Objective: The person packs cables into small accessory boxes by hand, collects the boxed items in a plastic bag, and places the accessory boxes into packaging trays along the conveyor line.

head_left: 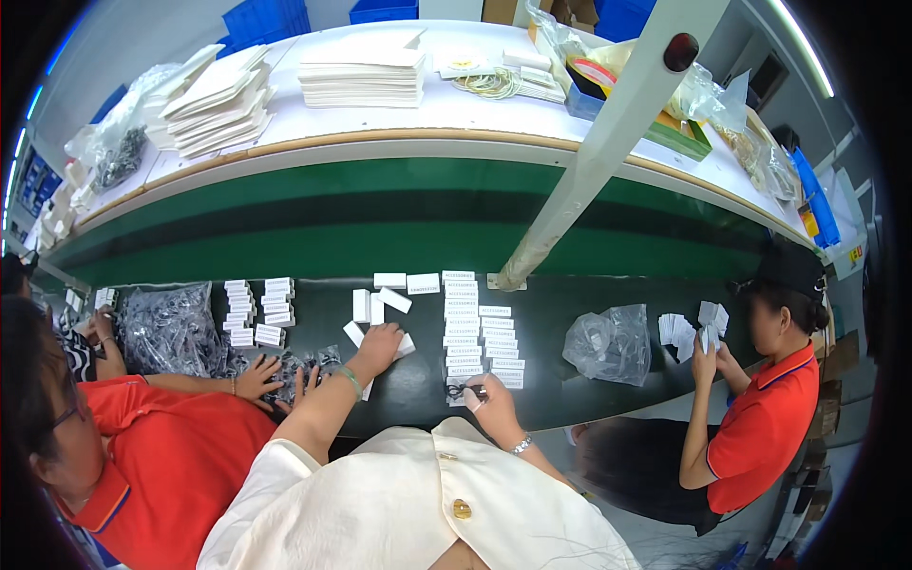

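My left hand (378, 350), with a green bangle at the wrist, is closed over the loose small white boxes, its fingers curled against one white box (406, 346). Part of that box is hidden under the hand. My right hand (492, 403) pinches a small black cable-like piece (460, 390) over the near end of a long column of white boxes (462, 328). White coverings show on some of its fingertips. A second, shorter column of white boxes (498, 338) stands right beside it. More loose white boxes (393, 300) lie beyond my left hand.
On the left, a co-worker's hands (256, 380) touch black bagged pieces near a large plastic-wrapped heap (169, 328) and stacked boxes (274, 302). A clear bag (608, 344) lies to the right. Another co-worker (760, 408) holds white cards. A slanted post (608, 142) rises beyond the table.
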